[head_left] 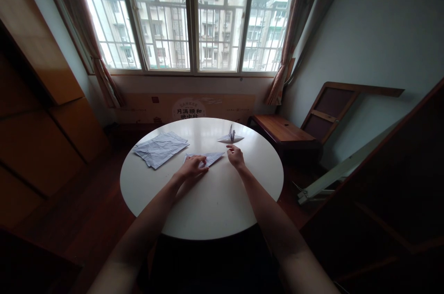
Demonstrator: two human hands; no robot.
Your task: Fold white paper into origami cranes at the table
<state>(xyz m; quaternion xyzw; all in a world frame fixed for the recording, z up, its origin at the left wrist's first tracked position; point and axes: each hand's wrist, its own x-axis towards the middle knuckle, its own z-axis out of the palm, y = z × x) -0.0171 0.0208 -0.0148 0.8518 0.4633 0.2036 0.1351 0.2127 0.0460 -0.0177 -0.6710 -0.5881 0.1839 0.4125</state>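
A folded triangular sheet of paper [215, 159] lies on the white round table [222, 211], its pointed end toward the right. My left hand [194, 165] rests over its left part with bent fingers and thumb, gripping it against the tabletop. Just right of the paper's tip is my right hand [236, 157], its fingers curled closed and nothing visible in them. Beyond that hand stands a folded paper crane [231, 137]. Part of the folded paper is hidden under my left hand.
Several creased sheets of paper [161, 148] lie stacked at the table's left. A wooden bench [284, 128] stands behind at the right, near a leaning wooden frame [326, 109]. Behind the table, a printed cardboard panel [222, 104] sits below the barred window.
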